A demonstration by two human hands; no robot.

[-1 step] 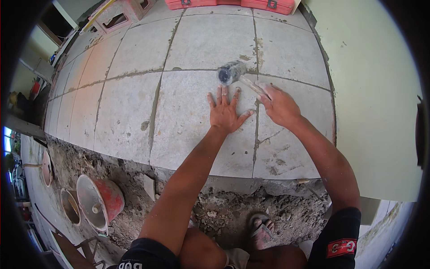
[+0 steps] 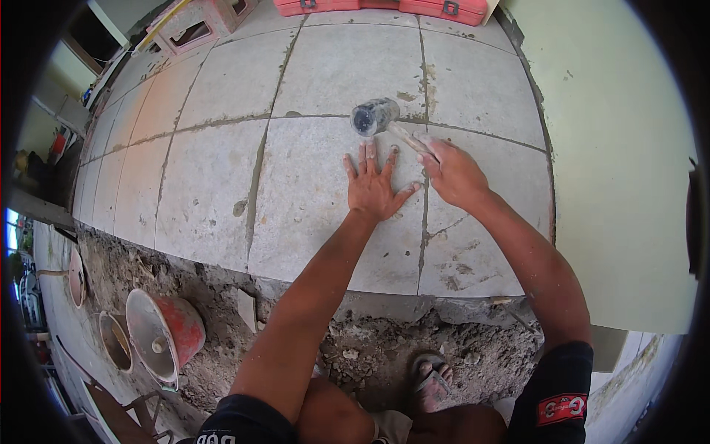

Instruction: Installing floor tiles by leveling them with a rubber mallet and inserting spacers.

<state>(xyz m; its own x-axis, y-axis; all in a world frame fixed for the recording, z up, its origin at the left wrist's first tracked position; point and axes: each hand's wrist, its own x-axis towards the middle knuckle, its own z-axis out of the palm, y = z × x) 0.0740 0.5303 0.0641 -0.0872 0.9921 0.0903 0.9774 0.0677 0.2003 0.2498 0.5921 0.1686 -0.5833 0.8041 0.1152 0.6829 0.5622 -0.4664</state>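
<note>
My left hand (image 2: 373, 189) lies flat with spread fingers on a large pale grey floor tile (image 2: 318, 222) at the front edge of the tiled floor. Just right of it, my right hand (image 2: 456, 174) is closed round the wooden handle of a rubber mallet (image 2: 375, 117). The mallet's dark, dust-smeared head is just beyond my left fingertips, near the joint at the tile's far edge. Whether the head touches the tile, I cannot tell. Grey mortar shows in the joints around the tile.
A red plastic case (image 2: 381, 7) and a dusty pink stool (image 2: 196, 29) stand at the far side. The pale green wall (image 2: 614, 163) bounds the right. Below the tiles' front edge lies rough soil (image 2: 377, 355), with a red-stained bucket (image 2: 166, 333) at left and my sandalled foot (image 2: 431, 377).
The mallet and my right hand have shifted slightly to the left. My left hand stays in place on the tile.
</note>
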